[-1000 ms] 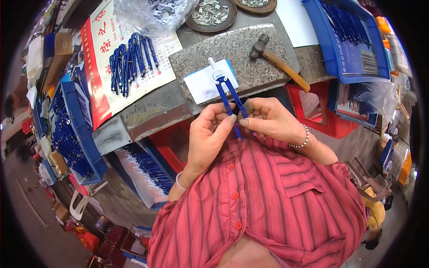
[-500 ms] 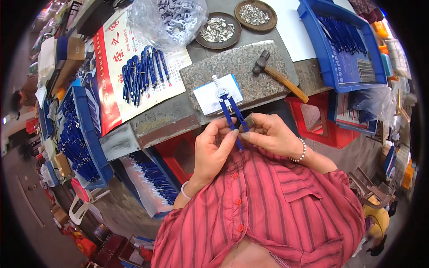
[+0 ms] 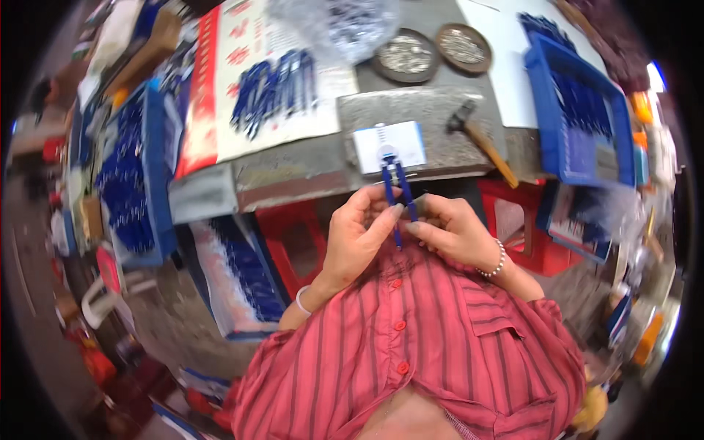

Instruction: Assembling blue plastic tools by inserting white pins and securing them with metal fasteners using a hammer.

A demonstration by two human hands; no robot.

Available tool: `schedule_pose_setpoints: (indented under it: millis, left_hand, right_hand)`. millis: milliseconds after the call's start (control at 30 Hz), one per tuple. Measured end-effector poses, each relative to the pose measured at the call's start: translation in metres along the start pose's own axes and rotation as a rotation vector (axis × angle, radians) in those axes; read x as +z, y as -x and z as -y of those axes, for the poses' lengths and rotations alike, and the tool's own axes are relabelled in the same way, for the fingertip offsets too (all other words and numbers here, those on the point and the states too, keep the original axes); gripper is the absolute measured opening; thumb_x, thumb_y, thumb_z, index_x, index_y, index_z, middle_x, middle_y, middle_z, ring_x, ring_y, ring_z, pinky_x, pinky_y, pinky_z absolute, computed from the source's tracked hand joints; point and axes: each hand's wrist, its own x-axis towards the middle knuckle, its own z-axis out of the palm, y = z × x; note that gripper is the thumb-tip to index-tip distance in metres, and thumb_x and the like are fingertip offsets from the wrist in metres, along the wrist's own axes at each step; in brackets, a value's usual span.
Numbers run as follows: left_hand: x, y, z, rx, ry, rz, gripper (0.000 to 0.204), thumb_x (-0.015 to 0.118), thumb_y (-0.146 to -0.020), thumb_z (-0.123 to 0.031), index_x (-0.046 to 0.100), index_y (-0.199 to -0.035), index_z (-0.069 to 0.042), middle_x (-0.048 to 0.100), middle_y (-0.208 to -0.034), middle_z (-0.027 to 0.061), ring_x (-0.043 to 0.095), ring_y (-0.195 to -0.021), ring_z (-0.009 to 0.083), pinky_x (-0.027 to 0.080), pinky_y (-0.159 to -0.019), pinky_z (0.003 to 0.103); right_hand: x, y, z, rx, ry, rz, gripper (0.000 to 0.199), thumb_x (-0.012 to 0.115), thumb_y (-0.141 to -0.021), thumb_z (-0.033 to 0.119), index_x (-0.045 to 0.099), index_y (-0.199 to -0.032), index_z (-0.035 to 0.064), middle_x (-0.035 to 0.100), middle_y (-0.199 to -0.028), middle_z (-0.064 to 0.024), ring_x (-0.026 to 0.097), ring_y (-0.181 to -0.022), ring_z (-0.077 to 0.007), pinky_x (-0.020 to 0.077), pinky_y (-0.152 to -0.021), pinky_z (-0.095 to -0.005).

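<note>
While the hands hover close together just in front of the counter, the left hand has its thumb and fingers pinched on one leg of a blue compass, and the right hand is closed around the lower end of the other leg. The compass is at the counter's near edge, its legs slightly spread toward the person and its pale round head over a white card with a blue edge. This card lies on a grey stone slab, where a hammer rests to the right, its wooden handle slanting past the near edge. Beyond the slab sit two round dishes of small metallic pieces. More blue compasses lie bunched on a red-and-white sheet to the left, slightly blurred.
</note>
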Motion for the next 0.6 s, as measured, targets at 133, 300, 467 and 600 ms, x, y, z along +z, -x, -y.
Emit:
schedule_pose_setpoints:
  millis: [133,300,467,600]
  left_hand:
    - [-0.038,0.021,0.000,0.017,-0.056,-0.078,0.022,0.059,-0.089,-0.006,0.057,-0.108,0.002,0.062,-0.088,0.0018,0.056,-0.075,0.0041,0.046,-0.065,0.018]
    - [-0.108,0.069,0.005,0.086,0.060,-0.497,0.017,0.060,-0.087,-0.008,0.059,-0.104,-0.003,0.062,-0.082,0.0009,0.055,-0.065,0.0049,0.044,-0.059,0.018]
    - [-0.211,0.135,0.047,0.153,0.051,-0.955,0.011,0.060,-0.088,-0.010,0.058,-0.097,-0.004,0.060,-0.077,0.0011,0.056,-0.060,0.0064,0.045,-0.056,0.018]
    - [-0.277,0.145,0.083,0.180,0.113,-1.133,0.015,0.062,-0.087,-0.012,0.057,-0.098,-0.002,0.061,-0.077,0.0029,0.058,-0.061,0.0086,0.048,-0.055,0.020]
  right_hand:
    - [0.011,0.001,0.030,-0.223,0.271,-0.049,0.029,0.061,-0.079,0.003,0.058,-0.107,-0.0038,0.062,-0.089,-0.0087,0.060,-0.081,-0.0134,0.0480,-0.072,-0.0254]
    - [0.005,-0.003,0.076,-0.791,0.084,1.330,0.026,0.060,-0.090,0.027,0.064,-0.091,0.0017,0.064,-0.095,-0.0119,0.060,-0.084,-0.0219,0.0466,-0.073,-0.0322]
    - [0.056,-0.016,0.089,-0.886,-0.234,1.566,0.020,0.051,-0.094,0.015,0.063,-0.101,0.0008,0.062,-0.101,-0.0118,0.059,-0.079,-0.0205,0.0452,-0.071,-0.0299]
    - [0.051,-0.022,0.080,-0.839,-0.242,1.788,0.020,0.048,-0.095,0.010,0.062,-0.102,-0.0020,0.060,-0.099,-0.0158,0.058,-0.074,-0.0220,0.0455,-0.067,-0.0311]
